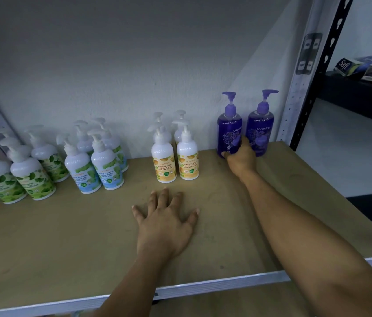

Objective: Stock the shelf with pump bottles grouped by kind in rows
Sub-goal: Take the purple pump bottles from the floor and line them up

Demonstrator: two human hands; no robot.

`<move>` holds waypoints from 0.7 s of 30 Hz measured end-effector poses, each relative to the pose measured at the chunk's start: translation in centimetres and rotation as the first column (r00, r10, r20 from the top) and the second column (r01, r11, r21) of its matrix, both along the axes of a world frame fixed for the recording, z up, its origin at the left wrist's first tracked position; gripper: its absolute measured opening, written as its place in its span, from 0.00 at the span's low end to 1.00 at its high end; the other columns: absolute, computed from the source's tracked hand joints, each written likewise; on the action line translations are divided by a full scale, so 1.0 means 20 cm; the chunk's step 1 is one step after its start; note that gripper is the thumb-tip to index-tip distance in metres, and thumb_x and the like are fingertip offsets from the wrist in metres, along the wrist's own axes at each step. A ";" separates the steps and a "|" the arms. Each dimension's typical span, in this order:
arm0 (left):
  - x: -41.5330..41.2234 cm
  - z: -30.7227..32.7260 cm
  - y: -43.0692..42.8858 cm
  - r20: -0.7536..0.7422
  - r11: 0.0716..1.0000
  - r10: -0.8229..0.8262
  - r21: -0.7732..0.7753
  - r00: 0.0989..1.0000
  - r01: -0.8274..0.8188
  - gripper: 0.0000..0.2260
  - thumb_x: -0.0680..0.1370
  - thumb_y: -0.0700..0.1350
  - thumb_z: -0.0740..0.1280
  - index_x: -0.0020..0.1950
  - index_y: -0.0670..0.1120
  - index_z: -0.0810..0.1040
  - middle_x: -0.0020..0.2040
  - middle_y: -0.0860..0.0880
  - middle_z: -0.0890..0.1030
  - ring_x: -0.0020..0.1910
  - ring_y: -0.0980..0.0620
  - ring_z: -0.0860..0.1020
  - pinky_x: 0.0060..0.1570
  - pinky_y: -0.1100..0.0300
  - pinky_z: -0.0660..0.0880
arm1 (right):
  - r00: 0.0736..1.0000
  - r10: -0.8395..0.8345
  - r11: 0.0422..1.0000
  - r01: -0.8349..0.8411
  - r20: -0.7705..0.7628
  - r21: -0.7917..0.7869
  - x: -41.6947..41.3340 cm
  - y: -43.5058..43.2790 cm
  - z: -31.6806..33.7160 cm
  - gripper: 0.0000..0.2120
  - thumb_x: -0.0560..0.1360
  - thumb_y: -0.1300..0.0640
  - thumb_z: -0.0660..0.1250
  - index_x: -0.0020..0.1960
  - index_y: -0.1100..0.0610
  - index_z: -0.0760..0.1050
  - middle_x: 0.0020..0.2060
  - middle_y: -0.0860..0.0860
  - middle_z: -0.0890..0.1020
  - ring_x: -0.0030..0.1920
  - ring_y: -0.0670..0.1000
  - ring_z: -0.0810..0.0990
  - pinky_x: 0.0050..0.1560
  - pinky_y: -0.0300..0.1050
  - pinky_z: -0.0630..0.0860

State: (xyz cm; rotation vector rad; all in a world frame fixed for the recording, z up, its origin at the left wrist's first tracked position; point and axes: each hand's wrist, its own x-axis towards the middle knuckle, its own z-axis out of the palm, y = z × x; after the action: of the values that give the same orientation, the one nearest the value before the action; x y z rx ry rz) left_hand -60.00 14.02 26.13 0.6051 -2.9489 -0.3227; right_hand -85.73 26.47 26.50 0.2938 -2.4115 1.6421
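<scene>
At the back right of the shelf [54, 243], the right hand [241, 159] grips a purple bottle [229, 124] low on its body, fingers curled round the base. A second purple bottle [260, 123] stands just right of that hand, close against the first; I cannot tell whether the two touch. The left hand [165, 221] lies flat on the bare board, nearer the person, with fingers spread and holding nothing. Just beyond its fingertips stand the yellow bottles [176, 165]. Further to its left are the blue bottles [93, 165] and then the green bottles [18, 177].

The gripped bottle looks full, so it is probably fairly heavy for its size. Its walls look like stiff, glossy plastic and may be slippery. The low grip suits sliding it along the board. For lifting, a full wrap round the mid-body seems safer. The pump head looks like a poor hold, because the neck is thin and the head may turn or sink. Being tall and narrow, the bottle could tip against its neighbour if pushed high up.
</scene>
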 end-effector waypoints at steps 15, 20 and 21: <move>0.01 0.00 0.00 -0.009 1.000 -0.004 0.001 1.000 0.004 0.32 0.77 0.72 0.46 0.78 0.60 0.57 0.81 0.52 0.54 0.81 0.48 0.46 0.73 0.30 0.43 | 0.992 -0.107 0.994 0.107 -0.065 0.003 0.05 -0.01 -0.01 0.32 0.65 0.56 0.82 0.65 0.59 0.74 0.60 0.56 0.81 0.59 0.56 0.80 0.55 0.42 0.73; 0.01 0.00 0.00 -0.009 1.000 -0.009 0.002 1.000 0.009 0.32 0.77 0.72 0.46 0.79 0.60 0.57 0.81 0.52 0.53 0.81 0.48 0.46 0.73 0.30 0.43 | 0.989 -0.132 0.991 0.132 -0.063 0.009 0.06 -0.02 -0.01 0.31 0.67 0.55 0.81 0.66 0.58 0.74 0.60 0.55 0.82 0.59 0.56 0.80 0.54 0.42 0.73; 0.01 0.00 0.00 -0.007 1.000 -0.010 0.001 1.000 0.010 0.32 0.77 0.72 0.46 0.79 0.60 0.57 0.82 0.52 0.53 0.81 0.48 0.46 0.73 0.30 0.43 | 0.989 -0.136 0.991 0.137 -0.062 0.006 0.06 -0.02 -0.01 0.31 0.67 0.55 0.81 0.66 0.58 0.74 0.60 0.55 0.82 0.59 0.56 0.80 0.54 0.41 0.72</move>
State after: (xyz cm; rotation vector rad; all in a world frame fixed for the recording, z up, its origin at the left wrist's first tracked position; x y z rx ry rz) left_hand -59.88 14.00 26.16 0.5888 -2.9459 -0.3267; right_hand -84.62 26.11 26.38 0.1738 -2.3404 1.5395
